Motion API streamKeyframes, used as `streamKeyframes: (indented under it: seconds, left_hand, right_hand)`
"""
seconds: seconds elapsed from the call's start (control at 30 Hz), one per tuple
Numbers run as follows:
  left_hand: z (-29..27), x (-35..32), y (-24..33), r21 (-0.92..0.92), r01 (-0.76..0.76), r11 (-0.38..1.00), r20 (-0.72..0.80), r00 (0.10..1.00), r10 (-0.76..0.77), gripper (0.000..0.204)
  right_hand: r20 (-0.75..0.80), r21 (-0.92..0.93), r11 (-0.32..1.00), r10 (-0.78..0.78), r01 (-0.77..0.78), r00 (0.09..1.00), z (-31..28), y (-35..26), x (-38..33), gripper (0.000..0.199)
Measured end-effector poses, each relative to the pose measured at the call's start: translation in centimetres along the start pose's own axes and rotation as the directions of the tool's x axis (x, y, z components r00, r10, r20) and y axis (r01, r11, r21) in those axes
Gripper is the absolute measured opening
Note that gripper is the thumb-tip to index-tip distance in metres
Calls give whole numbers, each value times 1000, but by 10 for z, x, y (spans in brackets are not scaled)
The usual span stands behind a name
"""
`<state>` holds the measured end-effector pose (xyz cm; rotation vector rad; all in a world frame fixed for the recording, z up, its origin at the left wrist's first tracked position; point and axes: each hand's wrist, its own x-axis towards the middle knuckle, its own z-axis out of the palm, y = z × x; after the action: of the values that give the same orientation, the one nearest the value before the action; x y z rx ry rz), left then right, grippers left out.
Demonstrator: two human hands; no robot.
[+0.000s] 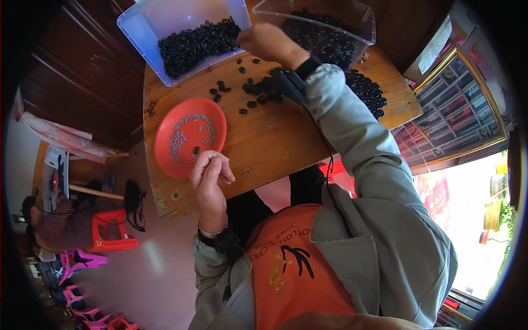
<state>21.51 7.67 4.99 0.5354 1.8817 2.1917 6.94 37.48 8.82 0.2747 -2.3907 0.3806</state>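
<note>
Left hand: your fingers are pressing together.
Red plate: lying just beyond that grip.
Right hand: hovering beside the translucent bin; its grip I can't tell.

The tabletop is of wood, with visible knots and a slightly shiny finish. The round red dish seems to be smooth plastic, and the thin pins in it look like bright metal. The translucent bin is of smooth plastic; the small black pieces inside look glossy, probably plastic also. The grey jacket is of matt, wrinkled cloth. The red stool is of plastic.
</note>
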Motion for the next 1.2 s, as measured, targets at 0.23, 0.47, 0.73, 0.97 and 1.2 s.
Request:
streamKeyframes:
  seconds: [0.23, 0.47, 0.73, 0.97, 1.2]
  left_hand:
    - [-11, -16, 4, -18, 51, 999, -49, 997, -52, 17]
    - [-23, -21, -1, -22, 96, 995, -94, 991, -98, 17]
    - [-20, -15, -18, -4, 142, 990, -29, 989, -142, 17]
    - [-20, -9, -20, -9, 117, 993, -55, 992, -118, 16]
    - [-18, -12, -25, 0, 48, 999, -77, 996, -48, 15]
  right_hand:
    - [382, -219, 972, 12, 78, 924, 85, 53, -2, 23]
    - [486, -195, 975, 4, 103, 874, 88, 34, 14, 24]
    - [544, -251, 953, -4, 168, 839, 75, 32, 12, 15]
    - [411, 269, 960, -41, -78, 911, 22, -32, -6, 17]
    - [580, 787, 498, -397, -364, 712, -9, -146, -69, 9]
